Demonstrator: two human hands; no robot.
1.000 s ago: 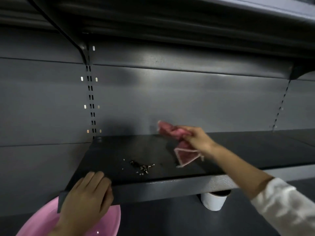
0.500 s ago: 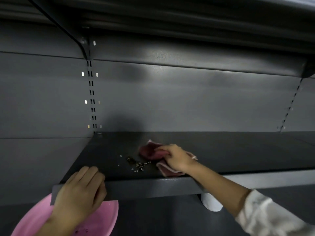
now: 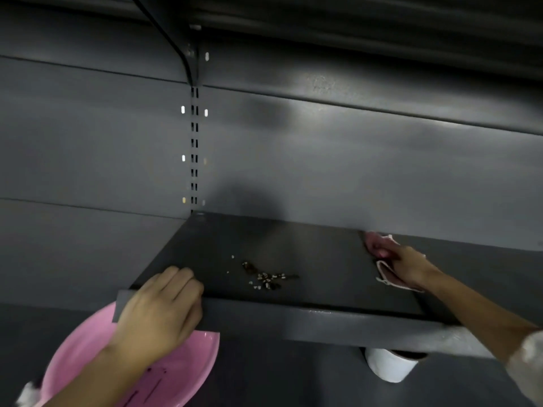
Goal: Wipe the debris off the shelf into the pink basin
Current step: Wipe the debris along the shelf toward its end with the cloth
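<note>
A small heap of dark and pale debris (image 3: 266, 278) lies on the dark grey shelf (image 3: 323, 254), near its front edge. My right hand (image 3: 407, 267) is shut on a pink cloth (image 3: 374, 246), pressed on the shelf at the back, well to the right of the debris. My left hand (image 3: 160, 314) grips the shelf's front left corner, fingers curled over the lip. The pink basin (image 3: 188, 362) sits below that corner, partly hidden by my left hand and forearm, with a few dark specks inside.
A white cup (image 3: 388, 365) stands on the lower level under the shelf's front edge. The slotted upright (image 3: 194, 142) and bracket rise behind the shelf's left end. Another shelf hangs overhead.
My right hand has carried the cloth from right beside the debris away to the right and back toward the wall. The debris heap stays in place. My left hand keeps its grip on the shelf.
</note>
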